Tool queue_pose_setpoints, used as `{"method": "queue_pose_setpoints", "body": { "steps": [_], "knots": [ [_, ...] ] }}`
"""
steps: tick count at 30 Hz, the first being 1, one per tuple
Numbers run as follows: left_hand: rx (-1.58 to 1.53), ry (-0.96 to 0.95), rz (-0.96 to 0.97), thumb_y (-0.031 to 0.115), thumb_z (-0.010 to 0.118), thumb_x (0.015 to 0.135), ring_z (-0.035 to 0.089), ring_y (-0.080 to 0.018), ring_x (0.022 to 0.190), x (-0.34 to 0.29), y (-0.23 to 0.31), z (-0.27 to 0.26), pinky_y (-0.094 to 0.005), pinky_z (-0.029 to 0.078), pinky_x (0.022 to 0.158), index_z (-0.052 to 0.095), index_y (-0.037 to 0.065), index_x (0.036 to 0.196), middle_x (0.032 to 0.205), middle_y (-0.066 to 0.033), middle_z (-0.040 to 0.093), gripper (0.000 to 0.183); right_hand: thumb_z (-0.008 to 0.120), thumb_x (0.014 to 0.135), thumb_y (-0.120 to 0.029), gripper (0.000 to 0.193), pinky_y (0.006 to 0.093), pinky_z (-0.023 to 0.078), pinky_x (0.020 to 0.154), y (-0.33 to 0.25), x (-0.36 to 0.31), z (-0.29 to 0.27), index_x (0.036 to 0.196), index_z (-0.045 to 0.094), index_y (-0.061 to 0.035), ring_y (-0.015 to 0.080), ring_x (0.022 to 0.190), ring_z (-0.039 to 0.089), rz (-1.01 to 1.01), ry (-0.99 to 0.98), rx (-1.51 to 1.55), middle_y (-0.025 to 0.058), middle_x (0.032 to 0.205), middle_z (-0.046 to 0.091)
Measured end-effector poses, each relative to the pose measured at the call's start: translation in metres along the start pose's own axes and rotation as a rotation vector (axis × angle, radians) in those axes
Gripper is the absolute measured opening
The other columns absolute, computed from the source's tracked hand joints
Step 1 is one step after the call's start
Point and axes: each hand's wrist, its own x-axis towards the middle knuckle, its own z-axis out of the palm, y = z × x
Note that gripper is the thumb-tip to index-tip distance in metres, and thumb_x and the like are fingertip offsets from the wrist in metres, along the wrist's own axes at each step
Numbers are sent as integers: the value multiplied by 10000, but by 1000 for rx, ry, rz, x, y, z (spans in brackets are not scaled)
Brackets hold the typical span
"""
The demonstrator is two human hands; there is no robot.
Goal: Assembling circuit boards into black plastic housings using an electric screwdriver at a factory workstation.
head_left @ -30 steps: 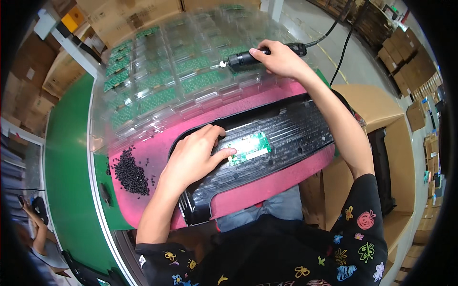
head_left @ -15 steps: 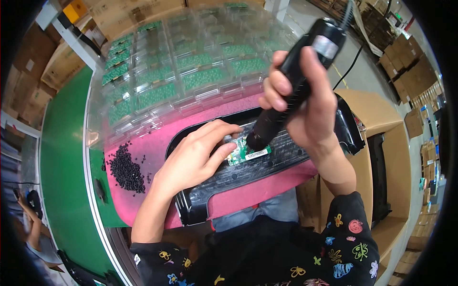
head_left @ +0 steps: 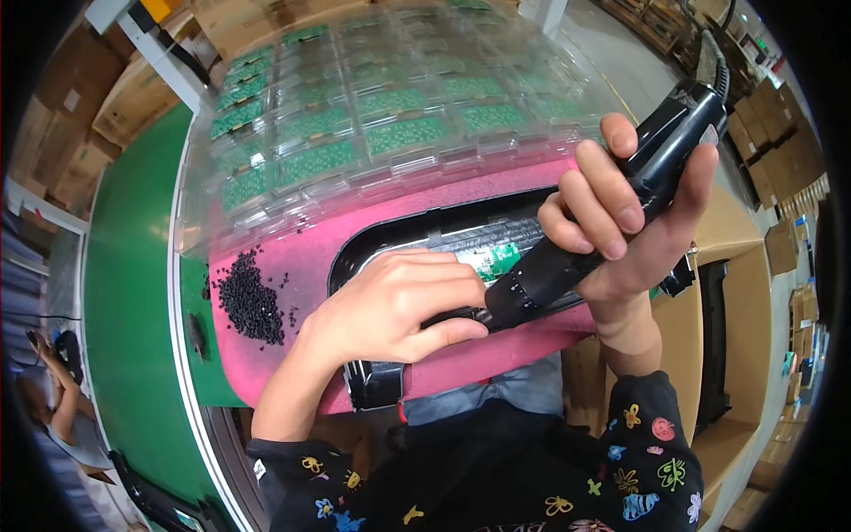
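Observation:
My right hand [head_left: 612, 208] is closed around a black electric screwdriver [head_left: 678, 133], which tilts with its nose down to the left. At that nose my left hand [head_left: 399, 301] has thumb and forefinger brought together; whatever they pinch is too small or hidden. Beneath both hands lies a long black plastic housing [head_left: 417, 238], partly covered by them. A small green circuit board [head_left: 498, 260] sits inside it, just beyond the screwdriver's nose. To the left, a heap of small black screws [head_left: 251, 301] is spread on the pink mat [head_left: 248, 368].
Clear plastic trays [head_left: 355, 182] of green circuit boards stand behind the housing. An open cardboard box [head_left: 674, 346] with a black part inside is at the right. A green tabletop [head_left: 133, 266] runs along the left, and another person's arm [head_left: 64, 399] shows at the far left.
The screwdriver's nose has come off the circuit board and swung down toward my left fingers. My left hand has moved right, from the board's edge to the nose, and its fingers have closed.

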Motion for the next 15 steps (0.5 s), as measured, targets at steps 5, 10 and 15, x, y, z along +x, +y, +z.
{"method": "queue_pose_setpoints", "body": {
  "steps": [5, 10, 15],
  "knots": [
    [317, 54, 189, 249, 744, 795, 555, -238, 681, 4, -5, 5, -352, 436, 603, 582, 70, 773, 733, -39, 543, 243, 508, 958, -605, 553, 279, 441, 623, -3, -3, -3, 1125, 486, -79, 80, 562, 493, 15, -120, -141, -23, 714, 502],
    [308, 151, 254, 53, 681, 706, 578, -229, 654, 2, -7, 6, -347, 463, 574, 593, 54, 774, 730, -41, 577, 111, 521, 948, -616, 557, 268, 435, 591, -7, -9, 4, 1113, 484, -86, 75, 540, 491, 2, -99, -205, -29, 698, 508],
    [145, 582, 55, -127, 611, 744, 617, -212, 606, -5, -2, -10, -307, 509, 560, 639, -34, 826, 726, -114, 626, 128, 642, 843, -672, 626, 234, 400, 511, -13, -29, 12, 1067, 497, -107, 66, 486, 474, -195, -54, -646, -53, 657, 507]
  ]
}}
